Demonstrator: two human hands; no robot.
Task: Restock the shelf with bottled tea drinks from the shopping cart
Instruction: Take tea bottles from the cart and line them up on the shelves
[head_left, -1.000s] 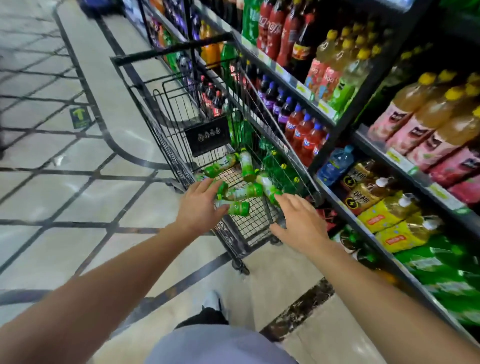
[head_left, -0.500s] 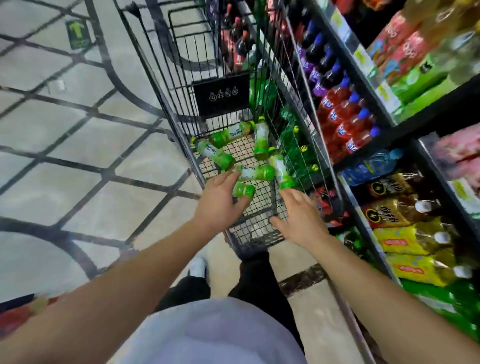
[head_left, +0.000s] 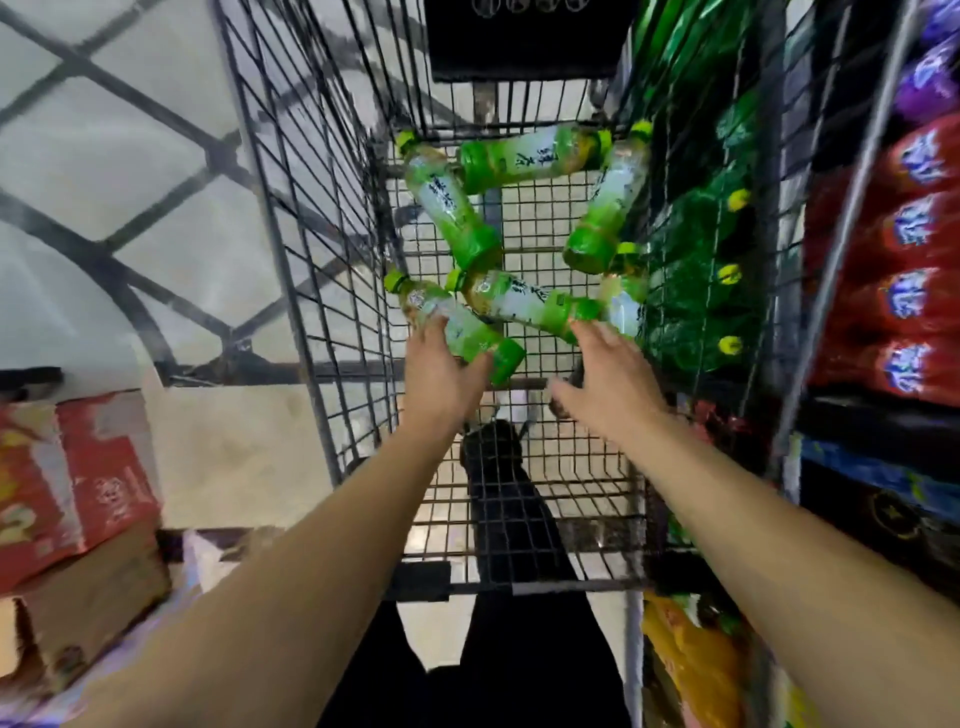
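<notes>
Wire walls stand all around the two hands, because both arms reach down into the shopping cart (head_left: 322, 249). The person is at the picking-up step: no bottle has left the cart yet.

Nearest in the cart, the left hand (head_left: 441, 374) lies on the closest green tea bottle (head_left: 457, 325). Its fingers and thumb are starting to wrap the bottle, but they do not look closed tight on it yet. The right hand (head_left: 605, 376) is beside it with fingers spread, and its fingertips touch the second bottle (head_left: 524, 304). It holds nothing.

Farther along the cart floor lie more tea bottles, crossed over each other. One leans at the cart's right wall (head_left: 605, 208). Two more (head_left: 449, 202) lie at the far end, below a black sign (head_left: 524, 47).

Next, each hand probably needs to close around one bottle and lift straight up.

The cart is narrow and deep, so the arms have little side room. The only open way out is up. The shelf (head_left: 893, 249) of drinks stands just beside the cart's right wall.
</notes>
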